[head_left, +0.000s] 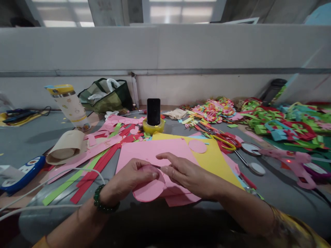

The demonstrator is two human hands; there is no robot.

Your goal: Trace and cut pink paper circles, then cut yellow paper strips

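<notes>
Between the thumb and fingers of my left hand [131, 179] is a pink round cut-out [148, 189], pinched near its upper side and tilted over the front of the sheets. My right hand [186, 172] is at the cut-out's right edge, index finger stretched out above the thumb; whether its fingertips touch the edge I cannot make out. Under both hands lies a pink sheet [152, 148], resting partly on a yellow sheet [219, 165]. A smaller pink disc [197, 146] lies flat on these sheets.
A phone [153, 112] stands in a yellow tape roll [153, 128]. Scissors [227, 141] and a pink glue gun [297, 162] lie at right. At left are coloured strips [95, 172], a beige roll [66, 148], a tumbler [71, 106] and a white cable [77, 168].
</notes>
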